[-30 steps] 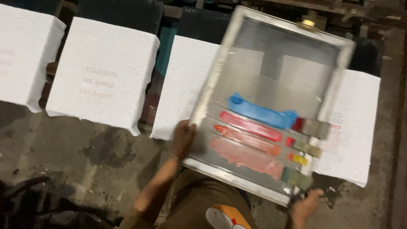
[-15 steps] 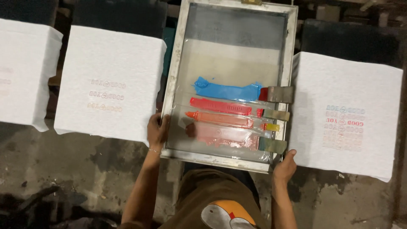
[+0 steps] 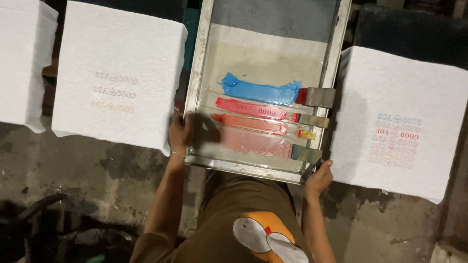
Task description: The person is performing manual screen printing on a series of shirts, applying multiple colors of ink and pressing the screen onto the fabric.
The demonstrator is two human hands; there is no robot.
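A metal-framed printing screen [image 3: 196, 87] lies flat in front of me, with blue, red, orange and pink ink bands across its mesh. Several small squeegees [image 3: 316, 97] rest at the right ends of the bands. My left hand [image 3: 180, 132] grips the frame's left rail near the bottom corner. My right hand [image 3: 319, 176] holds the lower right corner. A white cloth [image 3: 122, 58] with faint red printed lines lies to the left. Another white cloth [image 3: 390, 112] with blue and red printed lines lies to the right.
A third white cloth [image 3: 22, 58] sits at the far left edge. Stained grey concrete floor [image 3: 97, 180] runs below the cloths. Dark cables or hoses [image 3: 44, 214] lie at the lower left. Dark pallets show between and behind the cloths.
The screen has swung from a tilt over the right-hand cloth to the left. It now sits square between the two printed cloths. Both hands kept their hold.
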